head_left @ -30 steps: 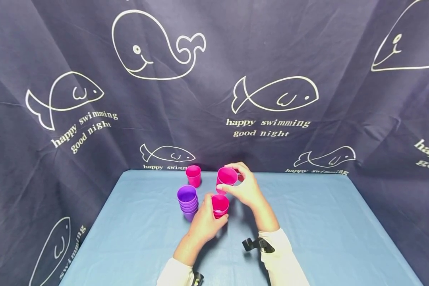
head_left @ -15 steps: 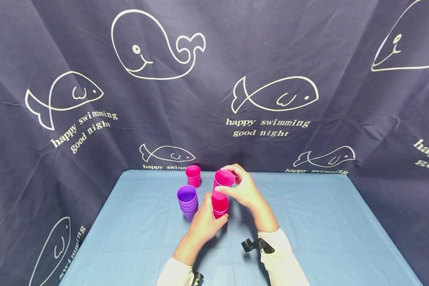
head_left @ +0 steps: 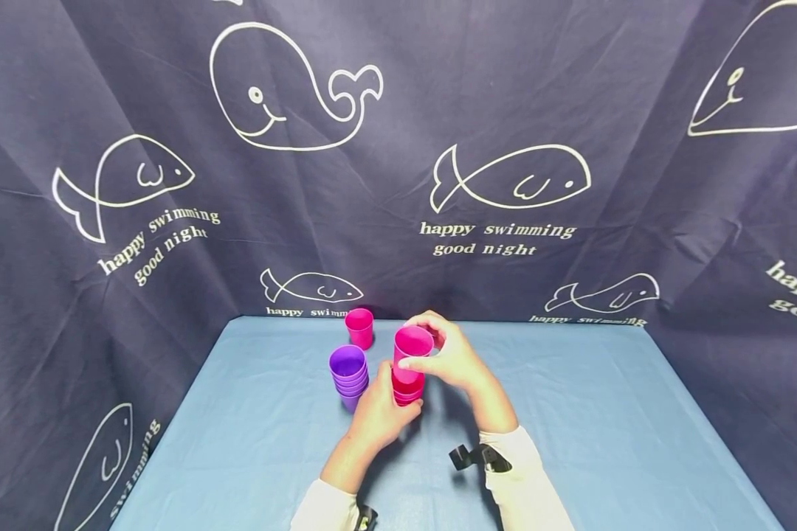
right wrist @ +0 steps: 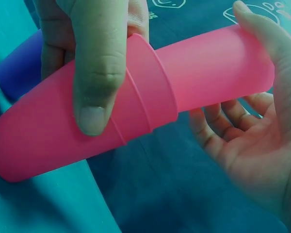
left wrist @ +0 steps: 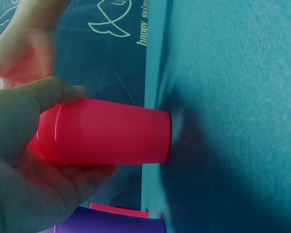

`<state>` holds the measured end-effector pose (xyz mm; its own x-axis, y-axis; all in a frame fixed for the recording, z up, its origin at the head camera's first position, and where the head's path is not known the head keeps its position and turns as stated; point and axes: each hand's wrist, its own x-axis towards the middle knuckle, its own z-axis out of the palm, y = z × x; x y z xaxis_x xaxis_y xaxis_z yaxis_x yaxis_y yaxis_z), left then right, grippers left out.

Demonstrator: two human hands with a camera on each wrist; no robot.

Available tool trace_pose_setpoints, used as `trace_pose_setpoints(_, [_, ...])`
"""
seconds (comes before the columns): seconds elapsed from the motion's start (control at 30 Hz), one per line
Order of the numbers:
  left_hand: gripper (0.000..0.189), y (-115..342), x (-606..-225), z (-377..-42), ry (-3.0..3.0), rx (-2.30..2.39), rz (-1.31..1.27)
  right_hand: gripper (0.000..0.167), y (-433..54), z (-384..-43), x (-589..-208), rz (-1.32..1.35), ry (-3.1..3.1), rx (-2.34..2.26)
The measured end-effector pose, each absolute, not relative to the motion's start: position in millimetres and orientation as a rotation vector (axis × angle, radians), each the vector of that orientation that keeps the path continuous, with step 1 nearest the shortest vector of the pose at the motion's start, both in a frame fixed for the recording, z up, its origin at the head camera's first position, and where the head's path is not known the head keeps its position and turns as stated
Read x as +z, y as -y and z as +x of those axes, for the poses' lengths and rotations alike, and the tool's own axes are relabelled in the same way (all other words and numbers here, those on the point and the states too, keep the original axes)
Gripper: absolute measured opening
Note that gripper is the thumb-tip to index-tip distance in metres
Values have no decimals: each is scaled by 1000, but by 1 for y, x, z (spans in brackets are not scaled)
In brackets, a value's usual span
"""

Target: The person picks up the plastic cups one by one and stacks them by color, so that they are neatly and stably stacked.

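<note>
My left hand (head_left: 380, 414) grips a stack of nested pink cups (head_left: 409, 393) standing upright on the table. In the left wrist view, the bottom of that stack (left wrist: 116, 133) meets the cloth. Just above, my right hand (head_left: 454, 363) holds a single pink cup (head_left: 408, 360) by its upper part, thumb on the near side and fingers behind. The right wrist view shows the base of this cup (right wrist: 213, 68) inside the mouth of the stack (right wrist: 43, 128), with much of its wall still outside. Purple nested cups (head_left: 349, 372) stand close to the left hand.
Behind the purple cups, another pink cup (head_left: 360, 330) stands upright near the back edge. A blue cloth covers the table (head_left: 591, 413). The dark printed curtain (head_left: 398, 177) rises at the back and sides.
My right hand has brought the pink cup down and slightly left, from above and behind the stack into its mouth. The left hand and the stack have stayed nearly in place.
</note>
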<state>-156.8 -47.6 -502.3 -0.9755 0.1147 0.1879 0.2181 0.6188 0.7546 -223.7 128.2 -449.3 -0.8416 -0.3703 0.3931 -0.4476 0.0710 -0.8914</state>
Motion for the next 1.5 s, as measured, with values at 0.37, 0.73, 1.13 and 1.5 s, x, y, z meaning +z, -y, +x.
trace_pose_setpoints(0.37, [62, 50, -504, -160, 2719, -1306, -296, 55, -129, -229, -456, 980, 2369, 1858])
trace_pose_setpoints(0.73, [61, 52, -503, -160, 2711, -1344, -291, 54, -132, -232, -465, 1049, 2518, 1779])
trace_pose_setpoints(1.13, [61, 52, -503, -160, 2713, -1336, -282, 55, -135, -238, -474, 1181, 2565, 1761])
trace_pose_setpoints(1.5, [61, 53, -502, -159, 2717, -1317, -288, 58, -136, -239, -475, 1270, 2603, 1771])
